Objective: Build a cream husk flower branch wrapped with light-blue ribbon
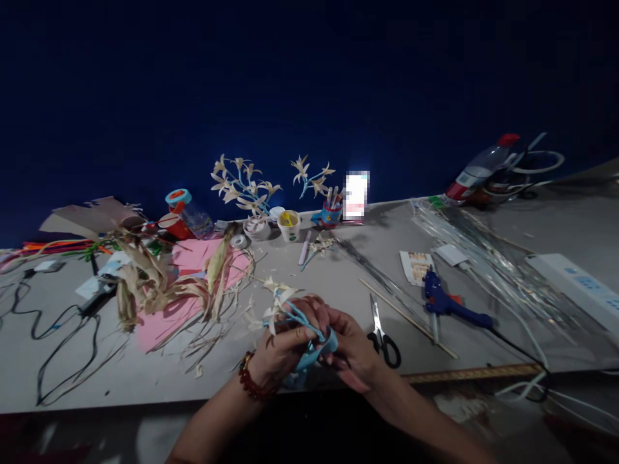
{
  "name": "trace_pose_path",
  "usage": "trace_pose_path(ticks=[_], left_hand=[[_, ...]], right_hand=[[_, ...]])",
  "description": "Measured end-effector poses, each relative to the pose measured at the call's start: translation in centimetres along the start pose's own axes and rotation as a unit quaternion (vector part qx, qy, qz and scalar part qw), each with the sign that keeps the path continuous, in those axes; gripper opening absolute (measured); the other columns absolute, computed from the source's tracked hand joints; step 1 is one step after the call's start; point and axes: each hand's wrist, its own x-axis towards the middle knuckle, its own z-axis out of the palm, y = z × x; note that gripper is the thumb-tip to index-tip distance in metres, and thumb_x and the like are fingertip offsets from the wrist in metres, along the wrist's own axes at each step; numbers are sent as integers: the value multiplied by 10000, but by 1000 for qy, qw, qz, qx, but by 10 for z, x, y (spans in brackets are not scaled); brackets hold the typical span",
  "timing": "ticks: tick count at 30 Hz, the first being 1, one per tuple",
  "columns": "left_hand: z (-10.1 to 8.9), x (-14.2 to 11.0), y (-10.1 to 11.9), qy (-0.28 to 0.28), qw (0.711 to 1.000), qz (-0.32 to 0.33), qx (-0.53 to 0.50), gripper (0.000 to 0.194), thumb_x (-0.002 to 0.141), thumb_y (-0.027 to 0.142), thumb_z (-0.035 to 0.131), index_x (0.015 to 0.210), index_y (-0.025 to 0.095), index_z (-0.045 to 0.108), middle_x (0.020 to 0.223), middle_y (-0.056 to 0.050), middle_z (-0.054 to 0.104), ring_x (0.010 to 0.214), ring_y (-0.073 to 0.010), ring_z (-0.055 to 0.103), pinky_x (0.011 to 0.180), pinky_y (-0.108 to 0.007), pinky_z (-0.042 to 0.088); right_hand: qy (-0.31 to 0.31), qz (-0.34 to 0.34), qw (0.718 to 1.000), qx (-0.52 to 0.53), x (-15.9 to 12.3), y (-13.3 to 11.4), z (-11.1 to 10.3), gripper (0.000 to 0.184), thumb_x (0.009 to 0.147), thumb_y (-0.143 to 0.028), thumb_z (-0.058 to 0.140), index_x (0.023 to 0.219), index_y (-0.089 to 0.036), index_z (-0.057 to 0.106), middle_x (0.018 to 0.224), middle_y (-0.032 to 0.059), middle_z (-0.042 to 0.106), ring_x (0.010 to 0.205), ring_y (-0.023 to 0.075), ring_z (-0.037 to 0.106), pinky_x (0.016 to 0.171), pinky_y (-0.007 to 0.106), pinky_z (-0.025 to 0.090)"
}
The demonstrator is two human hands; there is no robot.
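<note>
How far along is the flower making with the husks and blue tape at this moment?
Done: two blue-stemmed branches of pale husk flowers stand at the back by the wall. In hand: the left hand and right hand hold another flower sprig and a strip of blue tape at its stem. Left: a pile of loose dried husks lies unused on the table, with scissors and glue gun set aside.

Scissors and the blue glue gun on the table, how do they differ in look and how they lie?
The scissors are bare metal blades with black loop handles; the glue gun is a solid blue body with an orange trigger. The scissors lie closed, blades pointing away toward the wall; the glue gun lies on its side, trailing a cord to the right. The scissors sit right beside the right hand; the glue gun lies farther right. Both rest untouched on the grey table.
</note>
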Motion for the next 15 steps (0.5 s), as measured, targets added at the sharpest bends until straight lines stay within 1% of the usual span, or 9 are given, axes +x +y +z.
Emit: trace_pose_path(ticks=[5, 7, 8, 10, 12, 13, 14, 15], left_hand=[[0, 1, -1, 14, 1000, 5, 17, 196, 692, 317, 800, 673, 196, 647, 752, -39, 618, 755, -215, 598, 799, -404, 519], [4, 2, 1, 20, 1000, 0, 12, 200, 688, 314, 802, 670, 196, 642, 730, -27, 606, 755, -211, 596, 813, -404, 513], [7, 2, 3, 22, 1000, 2, 8, 194, 692, 309, 797, 671, 196, 641, 730, -24, 603, 755, -208, 594, 811, -399, 511], [10, 3, 7, 27, 999, 19, 11, 161, 712, 289, 781, 689, 194, 653, 746, -26, 611, 764, -202, 589, 803, -381, 501], [11, 4, 10, 34, 997, 52, 34, 129, 732, 267, 769, 708, 189, 670, 753, -29, 620, 786, -199, 587, 807, -360, 488], [11, 4, 12, 43, 996, 66, 49, 118, 741, 259, 768, 716, 184, 679, 760, -31, 627, 797, -197, 587, 811, -350, 482], [9, 4, 12, 62, 993, 74, 65, 111, 747, 253, 770, 728, 180, 688, 771, -32, 638, 807, -194, 590, 816, -340, 477], [8, 5, 13, 88, 990, 75, 81, 108, 748, 249, 779, 745, 177, 698, 785, -34, 652, 813, -191, 597, 817, -329, 475]], right_hand=[[-15, 42, 999, -8, -1, 3, -1, 397, 692, -441, 873, 730, -170, 585, 410, -85, 517, 293, -4, 237, 316, 123, 164], [-11, 48, 998, -27, -1, 4, -3, 380, 706, -441, 859, 753, -168, 598, 431, -83, 521, 301, 2, 249, 322, 132, 177], [-4, 39, 998, -43, 0, 4, -5, 370, 709, -437, 856, 761, -168, 607, 459, -82, 522, 319, 10, 279, 329, 135, 191], [12, -15, 996, -91, 0, 0, -14, 340, 724, -428, 843, 777, -173, 624, 539, -71, 528, 387, 34, 366, 358, 143, 255], [23, -110, 980, -167, -2, -10, -29, 267, 789, -403, 793, 853, -188, 649, 672, -34, 584, 499, 70, 465, 430, 166, 365], [27, -166, 961, -219, -4, -17, -37, 218, 835, -378, 749, 919, -199, 659, 764, -4, 625, 569, 93, 513, 488, 191, 425], [35, -229, 933, -276, -7, -26, -45, 180, 876, -338, 702, 998, -213, 661, 880, 34, 658, 660, 122, 563, 563, 227, 477], [42, -297, 890, -343, -11, -35, -50, 166, 898, -297, 661, 1049, -226, 660, 980, 63, 663, 761, 157, 598, 646, 272, 512]])
